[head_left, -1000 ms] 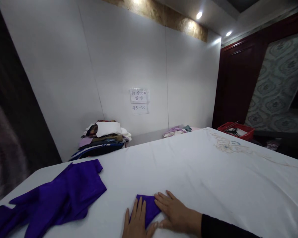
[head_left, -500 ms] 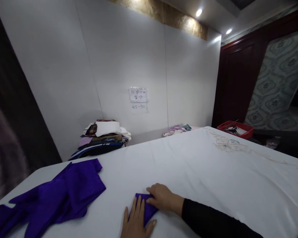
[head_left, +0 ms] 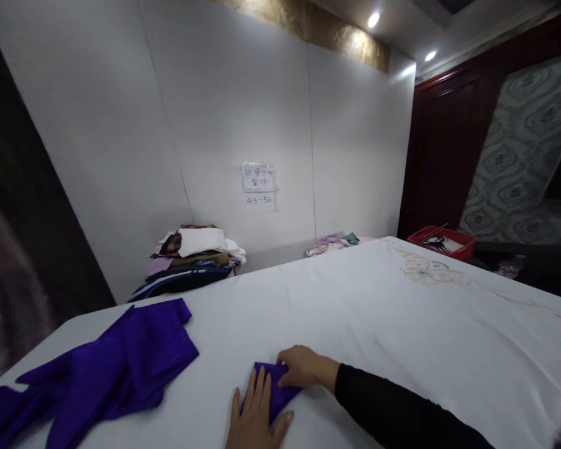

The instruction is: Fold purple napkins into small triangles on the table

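A small folded purple napkin (head_left: 277, 399) with a satiny sheen lies on the white-covered table at the lower middle. My left hand (head_left: 256, 418) rests flat over its left part, fingers stretched out and thumb apart. At the napkin's upper right edge, my right hand (head_left: 303, 366) pinches the cloth between thumb and curled fingers. Part of the napkin is hidden under both hands. Further left, more purple cloths (head_left: 116, 368) lie in a loose, overlapping heap, touched by neither hand.
The white tablecloth (head_left: 336, 312) has embroidery toward the far right. Beyond the table's back edge are a stack of folded clothes (head_left: 191, 262) and a smaller cloth pile (head_left: 330, 245). A red basket (head_left: 465, 251) holding scissors stands at the far right. Paper signs (head_left: 260, 187) hang on the wall.
My right hand's fingers have curled in more around the napkin's upper right edge. My left hand stays nearly in place on the cloth.
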`<state>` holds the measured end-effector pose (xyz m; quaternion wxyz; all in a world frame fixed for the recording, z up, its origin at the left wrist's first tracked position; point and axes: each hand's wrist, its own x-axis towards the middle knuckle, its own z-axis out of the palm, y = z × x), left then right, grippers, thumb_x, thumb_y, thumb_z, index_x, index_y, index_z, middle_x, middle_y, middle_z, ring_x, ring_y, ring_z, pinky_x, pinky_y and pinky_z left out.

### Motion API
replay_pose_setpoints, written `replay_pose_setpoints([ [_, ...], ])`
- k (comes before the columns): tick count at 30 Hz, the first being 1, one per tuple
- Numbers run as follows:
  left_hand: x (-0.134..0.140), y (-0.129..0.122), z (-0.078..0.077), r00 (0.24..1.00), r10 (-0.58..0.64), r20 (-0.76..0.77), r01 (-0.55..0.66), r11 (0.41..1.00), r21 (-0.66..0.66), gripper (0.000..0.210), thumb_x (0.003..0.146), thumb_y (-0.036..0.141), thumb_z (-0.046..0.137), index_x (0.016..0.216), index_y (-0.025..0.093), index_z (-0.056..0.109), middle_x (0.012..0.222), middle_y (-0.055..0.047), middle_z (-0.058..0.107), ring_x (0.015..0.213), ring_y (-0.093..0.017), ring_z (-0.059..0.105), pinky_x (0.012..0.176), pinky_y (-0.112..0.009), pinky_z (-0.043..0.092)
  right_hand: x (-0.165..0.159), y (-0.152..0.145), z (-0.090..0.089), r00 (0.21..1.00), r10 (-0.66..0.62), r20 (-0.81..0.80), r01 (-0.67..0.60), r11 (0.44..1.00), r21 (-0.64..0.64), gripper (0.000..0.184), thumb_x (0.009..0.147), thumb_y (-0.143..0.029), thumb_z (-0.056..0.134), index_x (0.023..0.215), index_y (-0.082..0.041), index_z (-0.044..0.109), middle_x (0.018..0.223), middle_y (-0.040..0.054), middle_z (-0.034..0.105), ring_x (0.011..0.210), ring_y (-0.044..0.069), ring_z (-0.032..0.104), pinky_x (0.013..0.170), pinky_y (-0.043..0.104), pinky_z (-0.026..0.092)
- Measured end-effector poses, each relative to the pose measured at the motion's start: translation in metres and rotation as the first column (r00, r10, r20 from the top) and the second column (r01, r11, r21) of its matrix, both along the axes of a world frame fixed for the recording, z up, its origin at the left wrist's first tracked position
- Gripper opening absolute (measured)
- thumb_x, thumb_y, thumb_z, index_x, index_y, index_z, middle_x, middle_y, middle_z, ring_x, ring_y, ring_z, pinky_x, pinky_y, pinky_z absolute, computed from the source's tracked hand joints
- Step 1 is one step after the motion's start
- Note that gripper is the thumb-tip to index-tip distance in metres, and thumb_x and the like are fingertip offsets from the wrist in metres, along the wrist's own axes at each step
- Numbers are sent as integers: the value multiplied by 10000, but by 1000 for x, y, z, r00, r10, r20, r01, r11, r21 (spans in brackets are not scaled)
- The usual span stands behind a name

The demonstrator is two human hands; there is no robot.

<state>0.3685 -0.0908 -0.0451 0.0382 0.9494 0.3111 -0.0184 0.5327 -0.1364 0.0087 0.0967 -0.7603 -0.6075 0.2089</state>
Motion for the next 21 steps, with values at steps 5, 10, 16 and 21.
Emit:
replay_pose_setpoints([
  [5, 0, -4, 7, 1000, 16, -23, -16, 1000, -6, 752, 804, 596, 240, 1381, 117, 190, 1462, -78, 90, 1352, -260, 56, 1074, -530, 55, 8, -26, -2, 998, -65, -11, 65, 997, 31, 472, 641, -415, 645, 1080, -244, 614, 972, 64, 678, 873, 250, 620, 688, 307, 459],
  [10, -1, -3, 6, 1000, 6, 0, -6, 1000, -7, 752, 806, 594, 251, 1376, 105, 205, 1460, -87, 103, 1351, -268, 61, 1071, -538, 66, 24, -53, -6, 988, -152, -31, 154, 986, 66, 397, 663, -360, 608, 1042, -244, 629, 951, 56, 679, 833, 231, 623, 662, 287, 448],
  [16, -2, -1, -2, 1000, 8, 22, -8, 1000, 11, 753, 808, 603, 248, 1380, 117, 184, 1465, -84, 105, 1353, -265, 57, 1075, -531, 65, 30, -75, 5, 987, -158, 21, 154, 981, 121, 342, 760, -358, 525, 1051, -206, 620, 928, 71, 669, 847, 236, 608, 724, 315, 445],
  [21, -4, -1, -4, 999, -6, 50, 4, 999, 34, 709, 814, 581, 262, 1377, 151, 235, 1467, -67, 149, 1354, -267, 65, 1072, -534, 57, -6, -55, 15, 997, 63, 50, -78, 902, 425, 500, 839, -458, 470, 1262, -192, 455, 1259, 100, 505, 1142, 236, 450, 965, 343, 324],
])
